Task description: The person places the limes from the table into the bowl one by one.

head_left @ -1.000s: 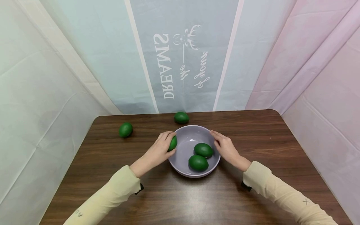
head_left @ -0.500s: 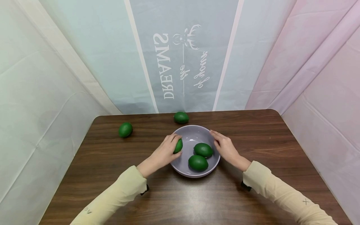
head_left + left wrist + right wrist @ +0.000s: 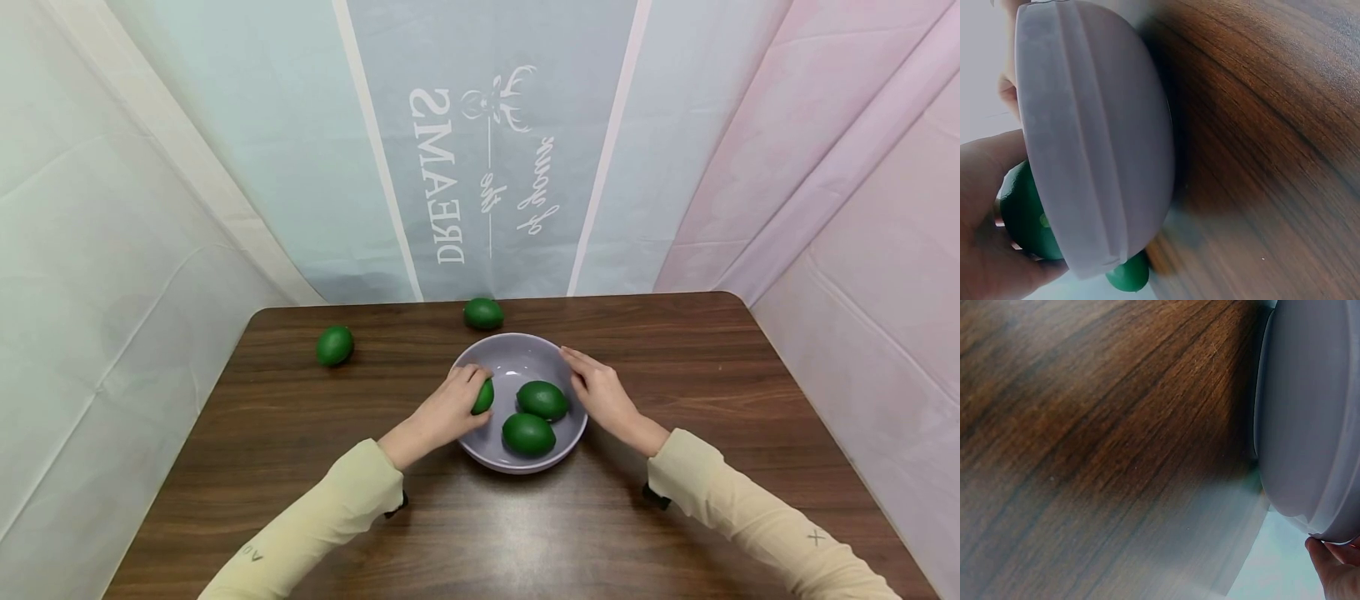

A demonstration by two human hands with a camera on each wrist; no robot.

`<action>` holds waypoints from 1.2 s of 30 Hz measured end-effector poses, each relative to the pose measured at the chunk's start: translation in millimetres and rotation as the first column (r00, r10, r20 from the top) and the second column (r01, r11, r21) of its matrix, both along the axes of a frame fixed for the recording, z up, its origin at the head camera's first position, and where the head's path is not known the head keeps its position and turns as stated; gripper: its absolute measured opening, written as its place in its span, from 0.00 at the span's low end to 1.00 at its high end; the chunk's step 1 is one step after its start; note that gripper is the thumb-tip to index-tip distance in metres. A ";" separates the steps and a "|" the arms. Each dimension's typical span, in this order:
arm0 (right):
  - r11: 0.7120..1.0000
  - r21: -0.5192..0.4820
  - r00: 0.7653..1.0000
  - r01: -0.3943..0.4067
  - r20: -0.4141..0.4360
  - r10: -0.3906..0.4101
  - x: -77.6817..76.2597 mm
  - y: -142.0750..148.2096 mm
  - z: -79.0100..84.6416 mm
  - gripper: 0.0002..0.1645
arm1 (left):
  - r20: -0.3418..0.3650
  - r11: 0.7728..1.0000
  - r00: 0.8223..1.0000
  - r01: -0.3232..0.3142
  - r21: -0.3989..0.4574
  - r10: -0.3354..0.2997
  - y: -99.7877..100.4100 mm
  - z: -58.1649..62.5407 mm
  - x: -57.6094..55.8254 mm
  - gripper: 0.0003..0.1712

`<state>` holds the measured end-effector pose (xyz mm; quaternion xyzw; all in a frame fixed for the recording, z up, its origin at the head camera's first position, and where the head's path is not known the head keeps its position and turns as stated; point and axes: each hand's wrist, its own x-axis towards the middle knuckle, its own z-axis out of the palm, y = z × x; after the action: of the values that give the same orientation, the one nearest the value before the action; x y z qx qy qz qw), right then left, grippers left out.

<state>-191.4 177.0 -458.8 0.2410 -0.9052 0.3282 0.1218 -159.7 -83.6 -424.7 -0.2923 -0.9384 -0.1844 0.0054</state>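
Observation:
My left hand (image 3: 452, 407) grips a green lime (image 3: 483, 397) over the left inside of the lilac bowl (image 3: 517, 354), thumb nearer me and fingers on the far side. In the left wrist view, part of the lime (image 3: 1025, 212) shows between thumb and fingers, beside the bowl's outer wall (image 3: 1094, 137). Two more limes lie in the bowl, a rear lime (image 3: 542, 401) and a front lime (image 3: 528, 435). My right hand (image 3: 606, 398) rests on the bowl's right rim, fingers fairly straight. Fingertips (image 3: 1315, 545) touch that rim in the right wrist view.
Behind the bowl, a lime (image 3: 483, 314) lies near the back edge of the brown wooden table (image 3: 652, 333). Another lime (image 3: 334, 346) lies at the back left. A printed cloth (image 3: 495, 167) hangs behind the table, with pale side walls (image 3: 885, 250) on both sides.
My left hand has moved right with the lime, from the bowl's left rim to over its inside. My right hand, the bowl and the other limes stay put.

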 end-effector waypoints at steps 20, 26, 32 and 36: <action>1.000 -0.002 1.000 -0.003 -0.004 0.003 -0.9 0.2 -0.5 0.24 | 0.071 0.991 0.997 0.021 -0.131 -0.012 12.4 -5.0 0.0 0.29; 1.000 -0.004 1.000 -0.004 -0.009 0.004 -1.2 1.0 -2.1 0.24 | 0.035 0.991 0.998 0.048 -0.128 -0.044 11.6 -9.3 -1.3 0.24; 1.000 -0.006 1.000 -0.003 -0.014 0.003 -0.4 1.0 -1.2 0.24 | 0.056 0.987 0.998 0.028 -0.159 -0.020 9.9 -1.5 -0.4 0.22; 1.000 -0.006 1.000 -0.001 -0.002 0.001 -0.2 0.8 0.0 0.24 | 0.035 0.988 0.998 0.057 -0.146 -0.052 4.6 3.3 -2.5 0.19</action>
<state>-191.6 177.8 -458.9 0.2415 -0.9040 0.3308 0.1230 -162.2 -79.0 -421.4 -0.3144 -0.9410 -0.1194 -0.0359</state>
